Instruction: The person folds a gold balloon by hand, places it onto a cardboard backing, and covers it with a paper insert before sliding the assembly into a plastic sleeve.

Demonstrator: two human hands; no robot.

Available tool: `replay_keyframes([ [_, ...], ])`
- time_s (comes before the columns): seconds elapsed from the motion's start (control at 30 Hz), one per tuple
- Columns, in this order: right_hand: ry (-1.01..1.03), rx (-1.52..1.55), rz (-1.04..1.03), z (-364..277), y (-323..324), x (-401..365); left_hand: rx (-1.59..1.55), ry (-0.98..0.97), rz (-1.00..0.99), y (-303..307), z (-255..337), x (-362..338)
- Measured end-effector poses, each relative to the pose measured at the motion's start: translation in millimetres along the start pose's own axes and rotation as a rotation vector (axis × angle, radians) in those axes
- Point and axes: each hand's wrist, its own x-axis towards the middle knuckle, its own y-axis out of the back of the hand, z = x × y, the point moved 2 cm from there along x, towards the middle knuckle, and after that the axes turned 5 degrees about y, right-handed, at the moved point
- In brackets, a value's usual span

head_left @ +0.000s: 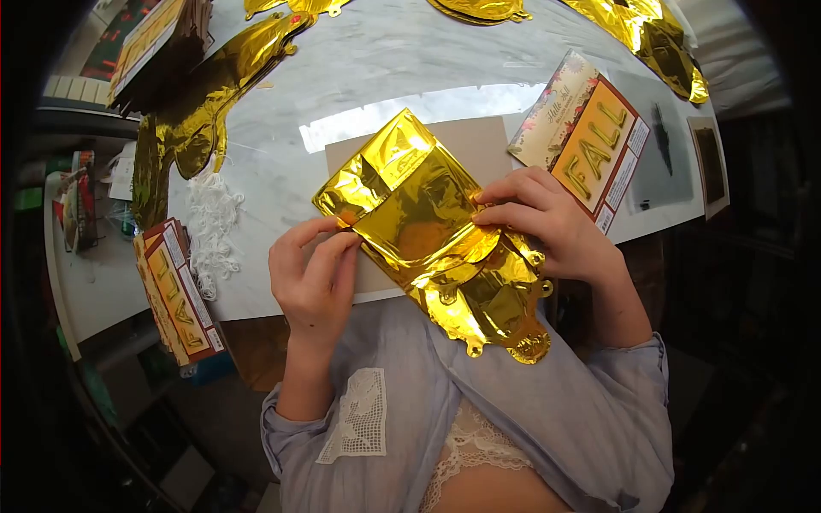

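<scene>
A shiny gold foil sheet, partly folded, lies at the table's near edge, its scalloped lower end hanging toward the person's lap. My left hand pinches its left edge between thumb and fingers. On the right side, my right hand grips the foil's edge with bent fingers. Beneath the foil is a flat grey-brown board. Just beyond my right hand, a printed card reading FALL lies tilted on the table.
White string is heaped left of the foil. FALL cards stand at the left edge, with another stack behind. More gold foil lies at the left, far edge and right. A clear bag is at right.
</scene>
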Motion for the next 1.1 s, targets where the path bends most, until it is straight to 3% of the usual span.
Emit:
replay_keyframes([
  [0.23,0.000,-0.008,-0.025,-2,3,2,0.109,-0.178,-0.129,-4,-8,11],
  [0.57,0.075,0.026,0.011,4,4,4,-0.065,-0.112,-0.098,-9,-9,14],
  [0.63,0.100,0.072,-0.028,7,1,4,-0.132,-0.155,-0.169,-10,-9,15],
  [0.93,0.114,0.144,-0.016,13,2,4,-0.034,-0.251,-0.245,-6,-6,15],
  [1.1,0.076,0.157,-0.014,15,4,9,-0.040,-0.186,-0.255,-5,8,8],
])
